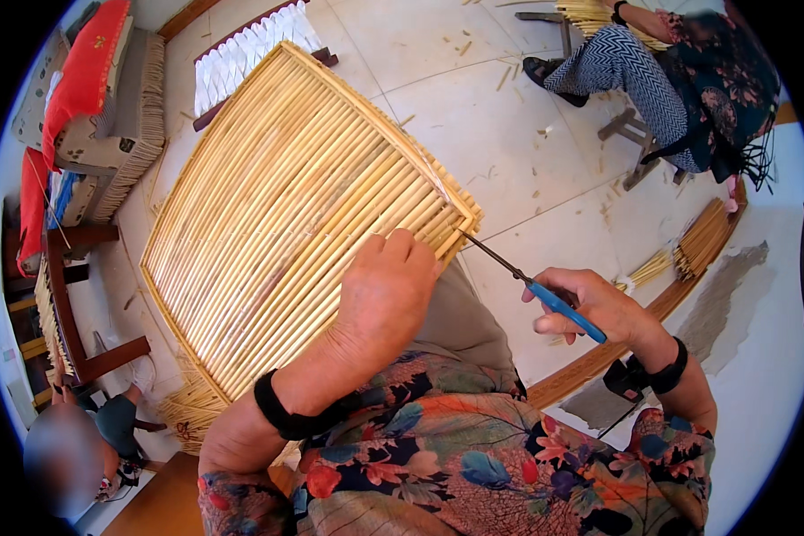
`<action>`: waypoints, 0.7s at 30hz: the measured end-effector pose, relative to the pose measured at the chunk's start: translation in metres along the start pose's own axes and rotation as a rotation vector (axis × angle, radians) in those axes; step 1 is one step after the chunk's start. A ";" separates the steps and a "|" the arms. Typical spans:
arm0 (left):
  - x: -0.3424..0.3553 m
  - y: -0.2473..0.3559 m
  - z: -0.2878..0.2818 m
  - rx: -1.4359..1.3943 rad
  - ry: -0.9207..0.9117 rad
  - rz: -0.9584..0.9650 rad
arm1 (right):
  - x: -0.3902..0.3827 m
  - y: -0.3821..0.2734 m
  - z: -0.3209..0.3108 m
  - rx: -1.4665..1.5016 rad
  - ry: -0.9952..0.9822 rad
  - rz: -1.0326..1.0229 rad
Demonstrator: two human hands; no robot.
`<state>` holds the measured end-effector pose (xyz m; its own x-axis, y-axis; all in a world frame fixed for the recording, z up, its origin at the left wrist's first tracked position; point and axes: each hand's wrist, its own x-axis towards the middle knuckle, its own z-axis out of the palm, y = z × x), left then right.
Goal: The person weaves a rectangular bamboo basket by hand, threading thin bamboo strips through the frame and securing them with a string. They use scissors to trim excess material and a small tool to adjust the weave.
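A large panel of pale reed rods point(241, 214) with a bound border slants across my lap. My left hand point(386, 299) rests on its lower right part, fingers bent and closed on the rods, their tips hidden. My right hand point(590, 308) grips blue-handled scissors point(558, 308); their long dark blades reach to the panel's right corner, where the tips touch the border beside a pale strand.
A person point(688, 98) sits upper right by reed bundles, another person point(98, 447) lower left beside a wooden frame point(107, 355). A white slatted item point(241, 62) lies beyond the panel. Cushioned furniture point(125, 161) is left, bundled sticks point(697, 234) right. Scraps litter the tiles.
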<state>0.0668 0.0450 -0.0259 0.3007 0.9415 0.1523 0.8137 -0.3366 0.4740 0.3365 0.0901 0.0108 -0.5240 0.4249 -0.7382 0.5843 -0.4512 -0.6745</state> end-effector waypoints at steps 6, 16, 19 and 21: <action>-0.005 -0.002 0.004 0.017 -0.018 -0.010 | 0.001 -0.005 0.000 -0.061 -0.001 0.019; -0.003 0.001 0.002 0.005 -0.046 -0.027 | 0.008 0.010 -0.003 -0.224 0.023 -0.117; -0.004 0.002 0.002 0.000 -0.046 -0.045 | 0.008 0.003 -0.004 -0.201 0.014 -0.064; -0.004 0.001 0.003 -0.002 -0.044 -0.050 | 0.009 0.003 -0.003 -0.160 -0.003 -0.013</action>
<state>0.0685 0.0410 -0.0287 0.2810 0.9554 0.0903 0.8274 -0.2889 0.4815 0.3356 0.0948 0.0021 -0.5336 0.4278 -0.7296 0.6685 -0.3151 -0.6736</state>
